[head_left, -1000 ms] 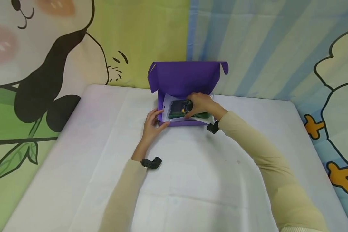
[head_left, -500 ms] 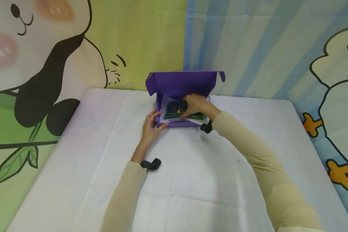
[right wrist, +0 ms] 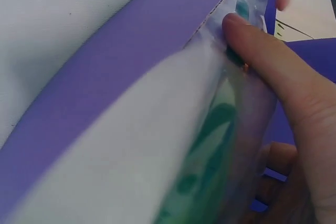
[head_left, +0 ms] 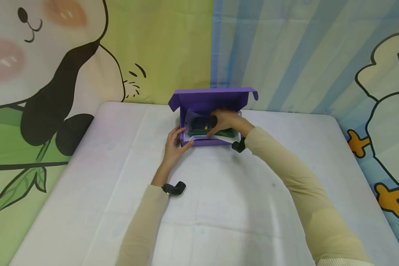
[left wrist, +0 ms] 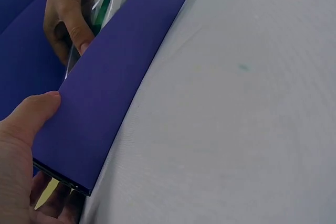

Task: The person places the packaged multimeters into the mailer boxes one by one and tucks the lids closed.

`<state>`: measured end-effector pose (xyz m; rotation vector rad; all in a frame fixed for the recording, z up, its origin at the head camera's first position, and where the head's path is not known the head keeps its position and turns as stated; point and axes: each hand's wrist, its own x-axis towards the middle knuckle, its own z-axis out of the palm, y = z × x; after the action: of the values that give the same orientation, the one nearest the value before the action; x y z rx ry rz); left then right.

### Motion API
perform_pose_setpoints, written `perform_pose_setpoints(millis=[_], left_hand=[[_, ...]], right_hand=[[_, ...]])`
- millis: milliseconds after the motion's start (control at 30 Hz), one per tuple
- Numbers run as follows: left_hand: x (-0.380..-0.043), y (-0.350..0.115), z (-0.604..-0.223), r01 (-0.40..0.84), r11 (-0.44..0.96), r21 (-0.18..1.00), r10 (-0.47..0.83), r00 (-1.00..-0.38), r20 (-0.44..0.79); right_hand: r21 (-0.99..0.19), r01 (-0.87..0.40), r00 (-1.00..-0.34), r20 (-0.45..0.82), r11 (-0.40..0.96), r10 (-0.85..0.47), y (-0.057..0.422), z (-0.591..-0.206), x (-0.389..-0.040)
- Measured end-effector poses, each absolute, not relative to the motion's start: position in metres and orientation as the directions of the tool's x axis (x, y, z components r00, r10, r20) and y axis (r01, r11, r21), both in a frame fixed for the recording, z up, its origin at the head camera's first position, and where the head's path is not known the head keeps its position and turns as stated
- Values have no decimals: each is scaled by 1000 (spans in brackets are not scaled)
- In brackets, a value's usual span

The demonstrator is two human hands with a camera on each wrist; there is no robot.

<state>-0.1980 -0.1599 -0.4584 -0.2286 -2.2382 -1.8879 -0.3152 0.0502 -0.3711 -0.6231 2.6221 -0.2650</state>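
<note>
A purple cardboard box [head_left: 210, 96] stands on the white-covered table with its lid raised. At its front left corner my left hand [head_left: 173, 147] holds the box, thumb on the front wall [left wrist: 107, 80] and fingers round the side. My right hand [head_left: 227, 121] reaches inside and grips a clear plastic packet [right wrist: 202, 163] with a dark, green-edged item [head_left: 199, 122] in it. The thumb lies on the packet's near side and the fingers go round the far side, partly hidden. White wrapping [head_left: 190, 116] shows around the dark item within the box.
Behind the table [head_left: 219, 207] hangs a cloth backdrop [head_left: 159, 44] printed with cartoon animals. The box stands near the table's back edge, its lid close to the backdrop. Both wrists wear small black cameras [head_left: 174, 188].
The box's lid has tipped lower and forward, and the packet's face looks darker. Box and right hand sit slightly further left in view; both hands keep their holds.
</note>
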Motion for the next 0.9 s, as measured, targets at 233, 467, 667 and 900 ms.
perform_pose_setpoints(millis=[233, 467, 667, 900], left_hand=[[-207, -170, -449, 212, 106, 972, -1, -977, 213], [-213, -180, -453, 204, 74, 976, 42, -979, 201], [-214, -178, -456, 220, 94, 971, 24, -976, 218], [-215, -177, -458, 214, 104, 971, 26, -977, 213]], right_hand=[[-317, -404, -789, -353, 858, -502, 55, -374, -317], [-336, -412, -767, -373, 847, -522, 55, -376, -320], [-366, -420, -753, -370, 830, -544, 54, -376, -325], [-395, -416, -753, -356, 819, -554, 55, -380, -328]])
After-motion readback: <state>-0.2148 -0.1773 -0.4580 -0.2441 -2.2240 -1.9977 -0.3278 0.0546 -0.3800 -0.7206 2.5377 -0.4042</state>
